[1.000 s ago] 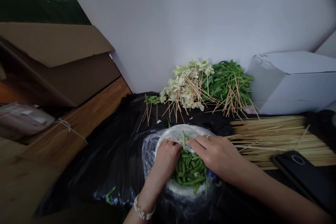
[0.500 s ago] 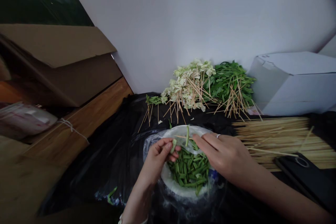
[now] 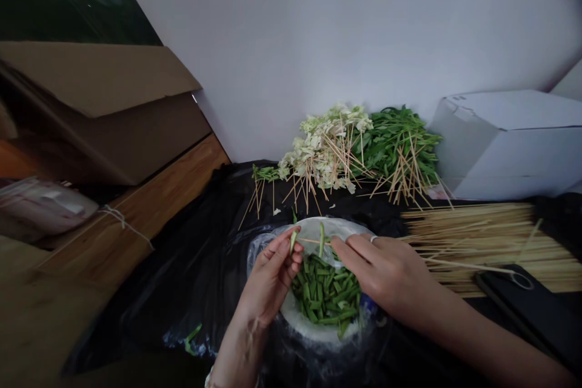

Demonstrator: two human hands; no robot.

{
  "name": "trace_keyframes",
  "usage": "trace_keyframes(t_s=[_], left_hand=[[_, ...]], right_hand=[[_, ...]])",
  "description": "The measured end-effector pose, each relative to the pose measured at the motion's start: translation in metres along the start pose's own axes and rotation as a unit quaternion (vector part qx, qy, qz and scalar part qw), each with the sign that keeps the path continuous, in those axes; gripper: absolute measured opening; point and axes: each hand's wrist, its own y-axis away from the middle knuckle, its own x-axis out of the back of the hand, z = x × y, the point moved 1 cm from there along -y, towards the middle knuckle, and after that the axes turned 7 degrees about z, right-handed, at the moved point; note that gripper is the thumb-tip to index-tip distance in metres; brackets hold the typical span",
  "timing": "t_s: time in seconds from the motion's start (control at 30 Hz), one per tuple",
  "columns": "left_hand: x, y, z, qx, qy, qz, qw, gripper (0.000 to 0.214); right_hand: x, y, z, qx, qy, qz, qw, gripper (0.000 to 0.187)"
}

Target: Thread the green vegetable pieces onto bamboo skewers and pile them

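Observation:
My left hand pinches a short cut piece of green bean between thumb and fingers. My right hand is closed round a thin bamboo skewer, which points left. One bean piece is threaded upright on it, just in front of my right fingertips. The skewer's tip meets the piece in my left hand; whether it has gone in I cannot tell. Below both hands sits a white bowl lined with clear plastic, holding many cut green beans.
Skewered pale leaves and skewered dark greens lie against the wall. Loose bamboo skewers and a black phone are on the right, before a white box. Black plastic sheeting covers the surface. A cardboard box stands left.
My left hand has risen slightly and turned, bringing its bean piece up and left to the skewer's tip. My right hand and the threaded piece have shifted only a little.

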Motion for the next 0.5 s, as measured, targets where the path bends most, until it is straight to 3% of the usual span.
trace_keyframes(t_s=[0.5], left_hand=[[-0.0033,0.0060,-0.0042,0.064,0.101,-0.034,0.992,0.015]], right_hand=[[-0.0014,-0.0021,-0.0043,0.006,-0.006,0.006,1.000,0.027]])
